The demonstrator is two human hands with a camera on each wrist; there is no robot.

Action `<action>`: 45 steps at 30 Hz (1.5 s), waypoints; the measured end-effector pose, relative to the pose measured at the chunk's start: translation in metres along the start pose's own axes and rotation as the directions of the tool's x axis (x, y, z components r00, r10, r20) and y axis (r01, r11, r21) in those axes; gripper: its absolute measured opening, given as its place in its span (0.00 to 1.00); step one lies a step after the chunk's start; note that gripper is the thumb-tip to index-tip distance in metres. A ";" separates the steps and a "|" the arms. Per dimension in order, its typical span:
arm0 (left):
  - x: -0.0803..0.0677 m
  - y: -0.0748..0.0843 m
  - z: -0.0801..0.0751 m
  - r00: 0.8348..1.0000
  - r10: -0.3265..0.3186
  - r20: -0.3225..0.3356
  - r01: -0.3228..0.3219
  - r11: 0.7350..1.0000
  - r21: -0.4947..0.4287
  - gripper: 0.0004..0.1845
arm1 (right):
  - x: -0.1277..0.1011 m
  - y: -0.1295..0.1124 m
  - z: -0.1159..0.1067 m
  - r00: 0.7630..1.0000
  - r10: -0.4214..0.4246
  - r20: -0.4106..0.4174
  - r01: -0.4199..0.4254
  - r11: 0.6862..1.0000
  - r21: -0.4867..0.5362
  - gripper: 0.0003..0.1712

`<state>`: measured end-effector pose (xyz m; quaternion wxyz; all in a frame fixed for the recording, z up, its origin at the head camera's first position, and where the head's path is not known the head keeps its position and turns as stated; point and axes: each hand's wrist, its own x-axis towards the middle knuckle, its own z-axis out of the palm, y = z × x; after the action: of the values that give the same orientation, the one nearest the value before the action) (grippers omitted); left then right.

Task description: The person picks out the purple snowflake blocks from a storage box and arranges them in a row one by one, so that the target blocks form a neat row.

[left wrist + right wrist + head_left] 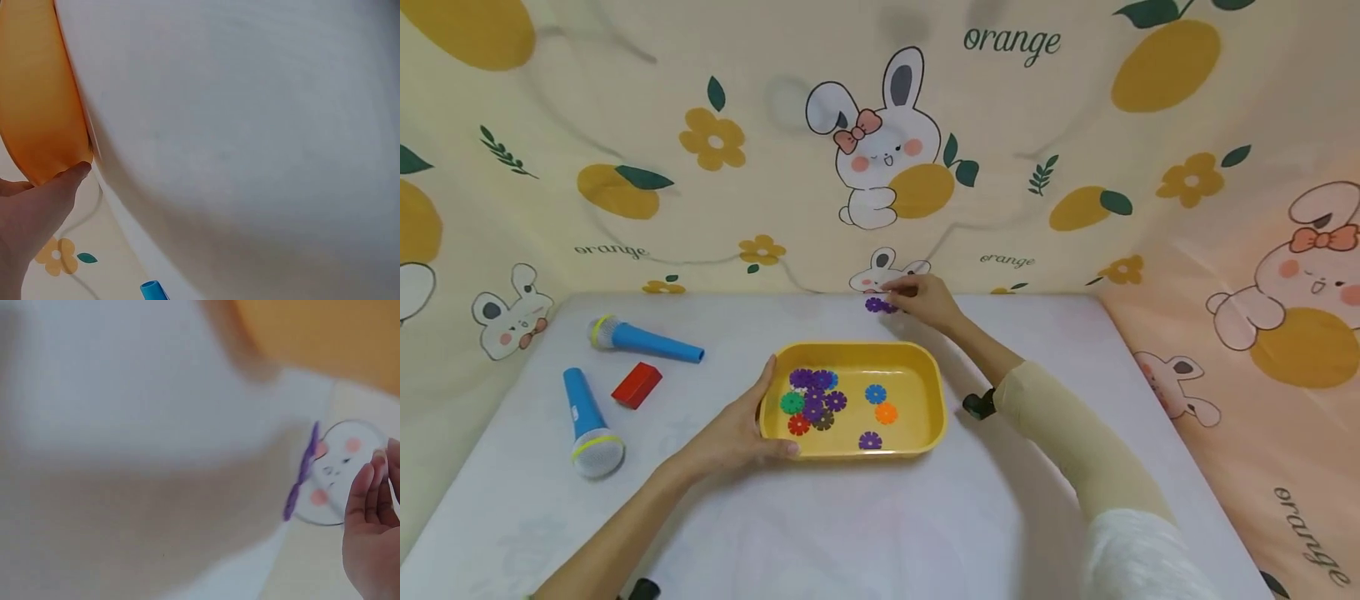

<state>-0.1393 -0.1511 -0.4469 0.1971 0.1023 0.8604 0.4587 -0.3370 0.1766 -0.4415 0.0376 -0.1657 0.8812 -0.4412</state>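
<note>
The left hand (737,433) grips one yellow plastic tray (925,392) holding nine flower-shaped discs (815,402); the right hand (925,300) pinches one purple disc (874,305).

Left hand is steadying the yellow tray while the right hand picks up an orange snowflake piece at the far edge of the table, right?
Not quite. The piece at the right hand is purple, not orange; the head view shows it. The left hand does hold the yellow tray, and the pick is at the table's far edge.

One yellow tray (925,392) holding about nine flower-shaped plastic discs (815,400) (some overlap), one more purple disc (876,305) outside it, two blue toy microphones (647,340), one red block (636,385).
</note>
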 end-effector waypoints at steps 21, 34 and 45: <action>-0.001 0.000 -0.001 1.000 -0.006 0.008 0.006 1.000 0.009 0.71 | -0.103 -0.060 0.037 0.862 -0.122 0.492 0.067 0.989 0.129 0.16; 0.003 0.002 -0.002 1.000 -0.003 0.003 0.003 1.000 -0.007 0.71 | -0.112 -0.065 0.057 0.784 -0.052 0.619 0.159 0.980 -0.119 0.14; 0.003 0.003 0.000 1.000 -0.029 0.004 0.029 1.000 -0.006 0.71 | -0.119 -0.067 0.064 0.749 -0.070 0.659 0.232 0.959 -0.162 0.07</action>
<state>-0.1416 -0.1481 -0.4451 0.2055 0.0902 0.8600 0.4582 -0.1939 0.1292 -0.4364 0.2833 -0.3821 0.8429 -0.2516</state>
